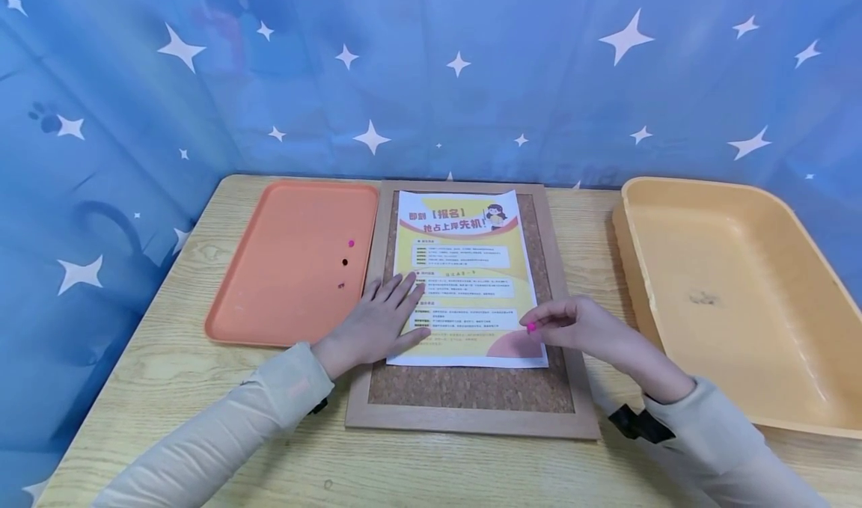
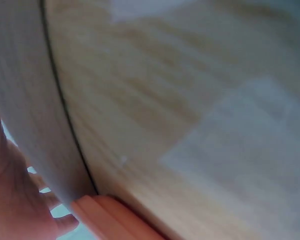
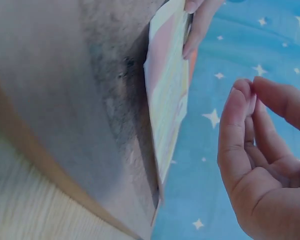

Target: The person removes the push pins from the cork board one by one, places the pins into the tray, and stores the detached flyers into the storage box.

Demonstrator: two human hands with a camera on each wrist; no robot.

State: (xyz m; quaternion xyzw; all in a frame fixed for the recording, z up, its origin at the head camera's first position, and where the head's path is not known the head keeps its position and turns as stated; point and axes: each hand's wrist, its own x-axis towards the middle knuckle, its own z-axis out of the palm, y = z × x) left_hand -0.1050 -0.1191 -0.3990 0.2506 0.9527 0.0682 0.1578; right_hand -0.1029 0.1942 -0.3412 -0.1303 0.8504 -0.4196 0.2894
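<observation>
A printed yellow and white poster (image 1: 465,347) lies on a wood-framed cork board (image 1: 471,390). Across the poster's lower left edge rests my left hand (image 1: 377,322), palm down with its fingers spread. At the lower right of the poster, my right hand (image 1: 592,331) pinches a small pink push pin (image 1: 531,327) between thumb and fingertips. In the right wrist view these fingertips (image 3: 245,87) meet, mostly hiding the pin. The left wrist view catches the frame's side and part of the left hand (image 2: 15,195).
Left of the board, an orange tray (image 1: 283,268) bears a pink pin (image 1: 352,243), a black pin (image 1: 345,262) and another small dark pin (image 1: 341,285). A deep yellow bin (image 1: 640,268) stands on the right. Behind the wooden table (image 1: 155,358) hangs a blue star-patterned curtain (image 1: 404,66).
</observation>
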